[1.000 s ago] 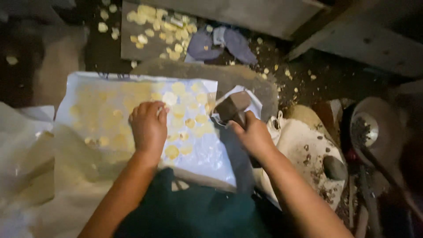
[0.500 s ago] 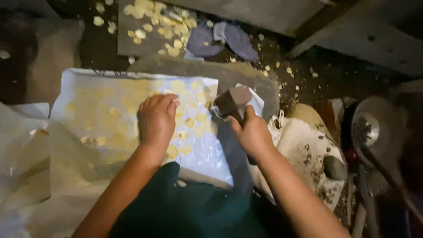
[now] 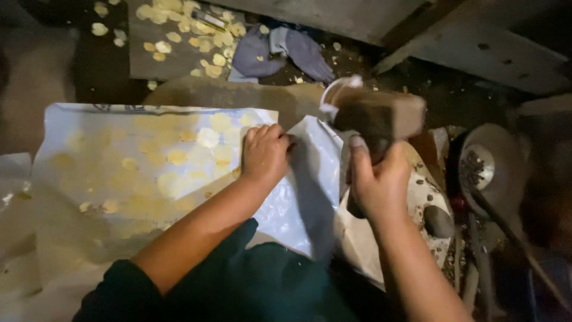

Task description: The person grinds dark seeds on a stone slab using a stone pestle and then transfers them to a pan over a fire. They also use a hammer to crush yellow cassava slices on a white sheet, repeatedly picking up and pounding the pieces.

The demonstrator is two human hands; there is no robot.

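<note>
R hand [image 3: 381,185] raised w/ block [image 3: 381,116] | L hand [image 3: 265,155] pressing sheet [image 3: 89,137]

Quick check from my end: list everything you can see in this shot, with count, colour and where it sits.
Plastic sheet: one, white, spread across the left and centre.
Flat round pieces: many, pale yellow, under the sheet.
Loose round pieces: many, pale yellow, on a board at top left.
Cloth: one, grey-blue, crumpled at top centre.
Wooden mallet: one, brown, raised at centre right.
Metal bowl: one, grey, at right.
Stone: one, dark, on a pale littered surface at lower right.
Wooden beams: pale, at top right.
Left hand: pressing on the sheet.
Right hand: gripping the mallet.
</note>
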